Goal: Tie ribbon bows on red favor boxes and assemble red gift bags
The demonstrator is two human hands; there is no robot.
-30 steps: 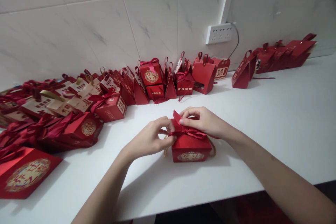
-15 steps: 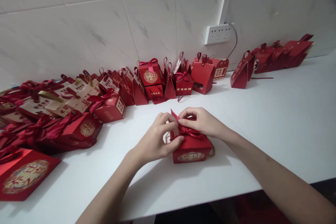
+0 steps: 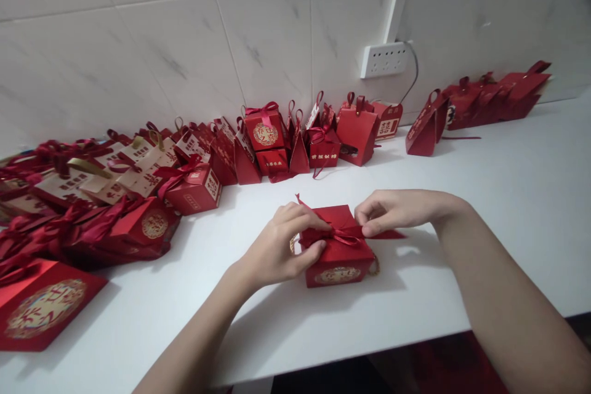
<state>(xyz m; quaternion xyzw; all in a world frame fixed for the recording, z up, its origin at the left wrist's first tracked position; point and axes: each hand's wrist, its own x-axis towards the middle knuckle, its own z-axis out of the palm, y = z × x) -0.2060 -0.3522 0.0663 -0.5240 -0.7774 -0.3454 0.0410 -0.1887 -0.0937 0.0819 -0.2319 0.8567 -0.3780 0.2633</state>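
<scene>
A red gift box (image 3: pixel 341 255) with a gold round print on its front stands on the white table, a twisted gold cord showing at its sides. Across its top lies a dark red ribbon (image 3: pixel 344 237) looped into a bow. My left hand (image 3: pixel 293 240) is at the box's left side, thumb and fingers closed on the ribbon near the knot. Between the thumb and fingers of my right hand (image 3: pixel 383 212) is the ribbon's right part, its tail sticking out to the right. Some of the bow is hidden under my left fingers.
Many finished-looking red boxes (image 3: pixel 120 231) with ribbons crowd the left side of the white table (image 3: pixel 484 209). More small boxes (image 3: pixel 355 135) line the wall at the back, others (image 3: pixel 498 98) at the far right. A white power strip (image 3: pixel 385 60) hangs on the tiled wall.
My right hand has moved right from the knot to beyond the box's right edge, drawing the ribbon out with it. My left hand stays near the knot.
</scene>
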